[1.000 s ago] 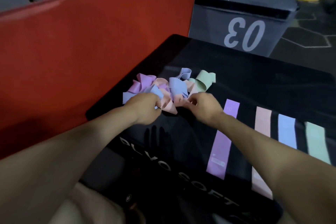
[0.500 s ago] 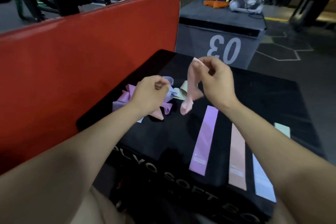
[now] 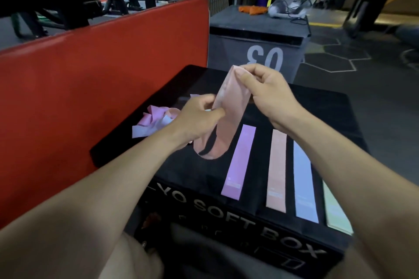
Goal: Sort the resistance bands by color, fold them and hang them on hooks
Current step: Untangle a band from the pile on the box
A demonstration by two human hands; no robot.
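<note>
Pink rubber loop band (image 3: 229, 111), now lifted higher off the pile, is hanging pinched between both hands: left hand (image 3: 199, 118) low, right hand (image 3: 265, 93) on top.

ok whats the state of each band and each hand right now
peach band: lifted, hanging as a loop
right hand: pinches its top
left hand: pinches its side
band pile: tangled, unsorted
purple band, flat peach band, blue band, green band: laid flat on black box

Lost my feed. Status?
Both hands, left hand and right hand, pinching pink band. Four bands laid flat. Unsorted pile behind. Nothing blocking.
</note>
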